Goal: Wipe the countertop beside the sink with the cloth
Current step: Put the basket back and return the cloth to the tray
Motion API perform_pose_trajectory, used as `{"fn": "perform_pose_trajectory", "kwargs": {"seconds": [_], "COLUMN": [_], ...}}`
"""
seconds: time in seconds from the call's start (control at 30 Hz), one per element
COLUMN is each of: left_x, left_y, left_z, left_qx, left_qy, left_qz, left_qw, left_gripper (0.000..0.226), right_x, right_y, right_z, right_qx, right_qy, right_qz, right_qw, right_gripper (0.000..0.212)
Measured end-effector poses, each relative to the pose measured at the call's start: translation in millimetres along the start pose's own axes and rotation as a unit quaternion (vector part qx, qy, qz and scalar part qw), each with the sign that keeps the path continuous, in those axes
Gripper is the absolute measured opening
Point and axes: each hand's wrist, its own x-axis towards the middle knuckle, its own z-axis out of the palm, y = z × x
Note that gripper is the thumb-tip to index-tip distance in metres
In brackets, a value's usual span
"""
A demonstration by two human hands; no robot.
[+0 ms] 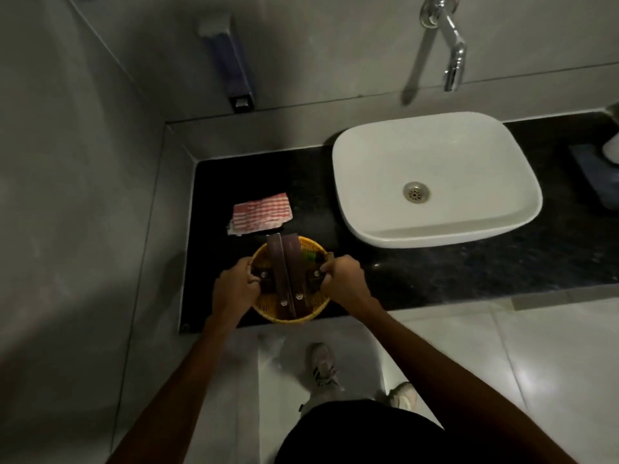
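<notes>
A folded red-and-white striped cloth (261,213) lies on the black countertop (435,272), left of the white basin sink (432,177). Just in front of the cloth stands a round yellow woven basket (289,313) holding two dark brown tubes and a small green item. My left hand (236,288) grips the basket's left rim and my right hand (343,279) grips its right rim. Neither hand touches the cloth.
A chrome tap (452,58) juts from the wall above the sink. A dark dispenser (231,68) is mounted on the wall to the left. Items sit at the counter's far right edge (603,169). Grey walls close the left side; my shoes stand on the pale tiled floor.
</notes>
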Motion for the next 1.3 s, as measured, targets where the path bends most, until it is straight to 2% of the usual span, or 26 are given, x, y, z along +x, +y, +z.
{"fn": "perform_pose_trajectory", "kwargs": {"seconds": [0.13,0.27,0.33,0.43,0.53,0.63,0.7,0.73,0.83,0.87,0.93,1.0,1.1,1.3], "left_x": [37.5,59.1,72.1,119.6,189.7,285.5,313.3,306.6,253.6,236.0,199.6,159.4,98.7,35.8], "left_y": [-37.5,-52.8,-52.9,-40.9,-27.0,-64.7,-70.4,-57.8,7.1,25.9,63.1,102.5,194.3,407.0], "left_z": [-8.5,-4.7,-7.9,-21.7,-20.7,37.1,56.1,47.5,2.8,-6.8,-19.3,-22.1,3.7,117.1], "left_qx": [-0.027,-0.066,-0.101,-0.159,-0.239,-0.217,-0.220,-0.236,-0.309,-0.339,-0.424,-0.468,-0.491,-0.452], "left_qy": [-0.019,-0.026,0.012,0.048,-0.007,-0.082,-0.139,-0.157,-0.142,-0.136,-0.122,-0.112,-0.168,-0.230], "left_qz": [-0.015,-0.012,-0.019,-0.039,-0.122,-0.172,-0.171,-0.158,-0.120,-0.110,-0.101,-0.076,-0.005,0.087], "left_qw": [0.999,0.997,0.995,0.985,0.963,0.957,0.950,0.946,0.933,0.924,0.892,0.873,0.855,0.857], "left_gripper": [0.044,0.045,0.051,0.061,0.081,0.117,0.119,0.107,0.039,0.032,0.024,0.016,0.015,0.027], "right_x": [27.5,38.1,46.8,89.9,152.2,185.8,198.2,204.1,205.7,203.6,183.1,152.3,107.5,71.1], "right_y": [-31.9,-37.3,-39.4,-66.9,-102.7,-130.6,-138.7,-139.8,-137.8,-132.6,-113.6,-85.9,-17.4,154.4], "right_z": [29.3,31.8,21.2,6.5,10.2,21.7,24.9,25.9,10.2,-1.2,-41.2,-88.9,-175.9,-358.1], "right_qx": [-0.036,-0.057,-0.081,0.022,0.086,0.068,0.045,0.051,0.101,0.129,0.222,0.289,0.327,0.376], "right_qy": [-0.044,-0.046,-0.017,0.049,0.009,-0.038,-0.068,-0.075,-0.100,-0.089,-0.051,-0.015,0.048,0.173], "right_qz": [0.006,0.008,-0.006,0.015,0.077,0.058,0.055,0.057,0.053,0.043,0.026,-0.014,-0.056,0.036], "right_qw": [0.998,0.997,0.997,0.998,0.993,0.995,0.995,0.994,0.988,0.987,0.973,0.957,0.942,0.910], "right_gripper": [0.030,0.024,0.028,0.040,0.037,0.039,0.042,0.043,0.038,0.036,0.027,0.016,0.010,0.015]}}
